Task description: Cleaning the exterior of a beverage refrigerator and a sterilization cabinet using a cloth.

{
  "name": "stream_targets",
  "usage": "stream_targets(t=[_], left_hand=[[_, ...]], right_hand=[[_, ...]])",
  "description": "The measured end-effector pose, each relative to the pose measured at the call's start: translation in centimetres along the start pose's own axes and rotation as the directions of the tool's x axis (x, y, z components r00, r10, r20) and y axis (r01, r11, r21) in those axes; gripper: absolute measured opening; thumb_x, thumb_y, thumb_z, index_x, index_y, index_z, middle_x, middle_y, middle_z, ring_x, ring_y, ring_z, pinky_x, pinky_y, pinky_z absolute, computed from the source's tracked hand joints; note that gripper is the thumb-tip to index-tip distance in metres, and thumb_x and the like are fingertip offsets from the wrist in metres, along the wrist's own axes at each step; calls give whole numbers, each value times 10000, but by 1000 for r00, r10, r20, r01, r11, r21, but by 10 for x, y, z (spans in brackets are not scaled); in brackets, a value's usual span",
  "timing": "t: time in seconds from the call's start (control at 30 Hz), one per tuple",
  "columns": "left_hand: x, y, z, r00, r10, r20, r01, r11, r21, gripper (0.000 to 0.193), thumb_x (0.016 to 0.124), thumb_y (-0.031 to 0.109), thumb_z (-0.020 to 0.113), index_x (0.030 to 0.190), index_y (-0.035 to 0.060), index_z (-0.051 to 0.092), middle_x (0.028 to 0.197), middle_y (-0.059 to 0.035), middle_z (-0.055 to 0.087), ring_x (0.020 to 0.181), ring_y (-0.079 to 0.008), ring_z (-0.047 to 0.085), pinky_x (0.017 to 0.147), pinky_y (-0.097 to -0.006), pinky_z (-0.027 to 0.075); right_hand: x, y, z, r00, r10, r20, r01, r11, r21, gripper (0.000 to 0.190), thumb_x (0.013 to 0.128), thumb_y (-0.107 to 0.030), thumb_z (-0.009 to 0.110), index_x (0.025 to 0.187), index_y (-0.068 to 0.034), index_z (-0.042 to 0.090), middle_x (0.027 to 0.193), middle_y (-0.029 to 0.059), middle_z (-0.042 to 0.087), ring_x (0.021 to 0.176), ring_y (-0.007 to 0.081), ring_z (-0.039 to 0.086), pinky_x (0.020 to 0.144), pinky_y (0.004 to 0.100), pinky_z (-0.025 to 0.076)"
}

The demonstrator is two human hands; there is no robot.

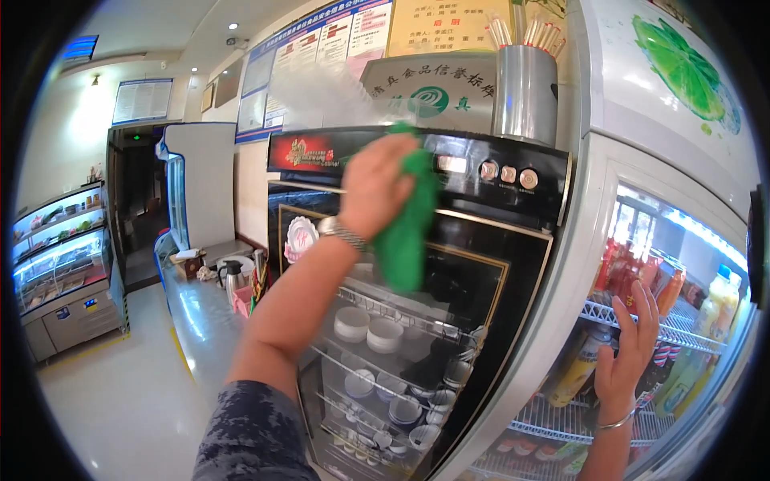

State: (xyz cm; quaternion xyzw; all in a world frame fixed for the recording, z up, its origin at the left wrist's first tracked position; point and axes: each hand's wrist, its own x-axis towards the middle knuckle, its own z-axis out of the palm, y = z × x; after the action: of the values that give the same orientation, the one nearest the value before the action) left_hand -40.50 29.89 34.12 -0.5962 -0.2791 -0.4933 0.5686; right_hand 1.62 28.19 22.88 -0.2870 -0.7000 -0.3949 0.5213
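Observation:
My left hand point(378, 183), with a watch at the wrist, grips a green cloth point(409, 246). The cloth lies against the upper front panel of a black disinfection cabinet point(469, 210) and hangs over its glass door. Right of the cloth, the panel has a small display point(452, 163) and several round buttons point(508, 174). Stacked white bowls point(385, 335) show through the cabinet's glass. My right hand point(631, 343), a bracelet on its wrist, is spread before the glass door of a drinks fridge point(586, 252) and holds nothing; contact with the glass is hard to tell.
A metal cylinder of wrapped chopsticks point(525, 96) and a clear plastic bag point(325, 96) sit on the cabinet. To the left, a counter point(195, 312) carries a steel jug point(232, 279) and a pink holder point(243, 299). A lit display case point(66, 258) stands farther left.

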Motion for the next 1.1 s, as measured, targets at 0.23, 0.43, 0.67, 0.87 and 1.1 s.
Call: stream_targets(t=[0.23,0.43,0.67,0.87,1.1], left_hand=[[20,35,29,987,128,-100,-151,953,-264,446,708,96,708,1142,42,619,1136,-122,617,1054,-310,593,929,-417,477],[-19,-65,-9,994,112,-4,-111,979,-173,502,656,44,695,1152,56,622,1153,-121,611,1047,-299,600,907,-413,495],[-3,-49,-1,977,197,-80,-211,943,-257,452,691,110,693,1122,2,605,1137,-138,598,1093,-309,559,960,-424,447],[22,-12,15,953,296,65,-240,868,-434,425,705,206,691,1062,-8,608,1115,-151,588,1093,-306,550,978,-396,438],[-33,-101,-28,987,153,46,-149,985,-84,511,665,29,664,1172,51,604,1234,-111,590,1142,-293,540,962,-435,428]], right_hand=[[-5,-4,10,999,33,-22,-36,987,-157,560,968,-502,373,1240,-53,567,1405,187,444,1318,386,392,1096,506,276],[-8,-24,8,988,150,-23,-151,964,-219,573,988,-488,333,1330,-56,490,1461,173,386,1375,358,322,1126,488,221],[0,-65,45,969,201,-146,-229,951,-210,570,1002,-449,304,1385,-48,437,1500,163,334,1400,353,280,1142,491,179],[-4,-79,55,932,309,-189,-347,910,-228,579,995,-414,325,1416,-23,395,1523,176,291,1413,357,257,1150,474,170],[0,-81,62,946,262,-193,-314,893,-324,636,988,-485,321,1435,-34,369,1530,180,275,1421,359,237,1148,480,165]])
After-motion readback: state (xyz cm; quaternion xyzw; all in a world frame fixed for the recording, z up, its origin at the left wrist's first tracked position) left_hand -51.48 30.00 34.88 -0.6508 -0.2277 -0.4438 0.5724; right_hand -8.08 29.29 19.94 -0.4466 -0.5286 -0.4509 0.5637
